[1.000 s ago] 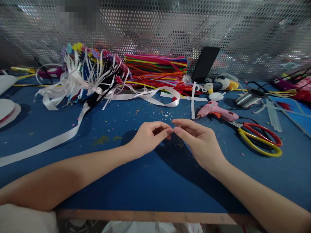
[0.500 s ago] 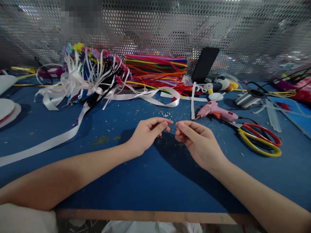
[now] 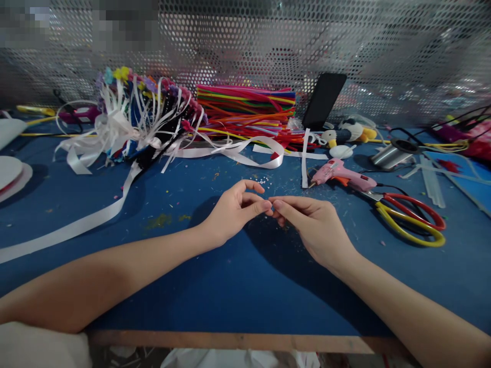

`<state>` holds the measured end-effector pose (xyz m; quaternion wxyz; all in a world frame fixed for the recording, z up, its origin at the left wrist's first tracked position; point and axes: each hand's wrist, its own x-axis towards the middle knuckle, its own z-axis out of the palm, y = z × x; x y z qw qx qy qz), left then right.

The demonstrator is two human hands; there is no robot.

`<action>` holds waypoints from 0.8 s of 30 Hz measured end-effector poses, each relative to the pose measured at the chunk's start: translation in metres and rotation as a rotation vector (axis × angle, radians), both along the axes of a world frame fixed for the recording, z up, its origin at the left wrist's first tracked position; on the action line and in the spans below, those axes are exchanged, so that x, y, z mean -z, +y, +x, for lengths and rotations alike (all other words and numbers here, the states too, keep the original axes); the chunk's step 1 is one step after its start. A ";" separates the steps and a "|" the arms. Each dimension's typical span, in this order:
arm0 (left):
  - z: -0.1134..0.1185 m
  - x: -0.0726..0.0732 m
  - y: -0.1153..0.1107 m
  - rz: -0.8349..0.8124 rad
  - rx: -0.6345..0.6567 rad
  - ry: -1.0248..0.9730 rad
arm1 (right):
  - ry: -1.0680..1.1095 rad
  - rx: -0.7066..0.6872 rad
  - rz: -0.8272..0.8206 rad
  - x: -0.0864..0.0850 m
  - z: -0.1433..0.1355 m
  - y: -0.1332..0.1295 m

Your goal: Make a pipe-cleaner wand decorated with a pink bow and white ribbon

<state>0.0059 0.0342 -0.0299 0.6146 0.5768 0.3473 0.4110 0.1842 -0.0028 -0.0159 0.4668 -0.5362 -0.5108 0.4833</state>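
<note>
Above the middle of the blue table (image 3: 238,291), my left hand (image 3: 240,209) and my right hand (image 3: 312,220) meet at the fingertips. The left thumb is pressed against a finger, while its index finger is raised and curved. On the right, thumb and index finger are pinched together. Whatever lies between the fingertips is too small to make out. Just beyond my left hand lies a scatter of tiny white pieces (image 3: 264,181).
A pink glue gun (image 3: 345,175) and red-and-yellow-handled scissors (image 3: 410,220) lie at the right. Behind are colourful pipe cleaners (image 3: 245,110), a phone (image 3: 324,101) and a small duck figure (image 3: 349,134). White ribbon (image 3: 80,230) trails left from a ribboned bundle (image 3: 141,117).
The fingertips of both hands have come together. My left index finger has lifted away from the thumb, and my right fingertips have moved slightly left.
</note>
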 end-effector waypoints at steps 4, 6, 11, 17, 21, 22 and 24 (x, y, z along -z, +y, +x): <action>0.000 -0.003 -0.001 0.011 0.013 0.025 | -0.006 -0.018 0.020 0.001 0.001 0.002; -0.001 -0.003 -0.001 0.024 0.005 0.040 | 0.002 -0.018 0.021 0.001 0.002 0.003; -0.001 -0.004 -0.001 0.025 0.006 0.061 | -0.003 -0.037 0.025 0.003 0.003 0.004; 0.000 -0.003 -0.001 0.016 0.022 0.077 | -0.032 -0.047 0.016 0.004 0.004 0.005; 0.000 -0.004 -0.002 0.013 0.049 0.051 | -0.080 -0.080 0.038 0.000 0.003 0.006; 0.001 -0.005 -0.002 0.018 0.053 0.045 | -0.097 -0.086 0.052 -0.001 0.003 0.006; 0.001 -0.007 -0.003 0.019 0.058 0.031 | -0.134 -0.099 0.079 -0.003 0.003 0.005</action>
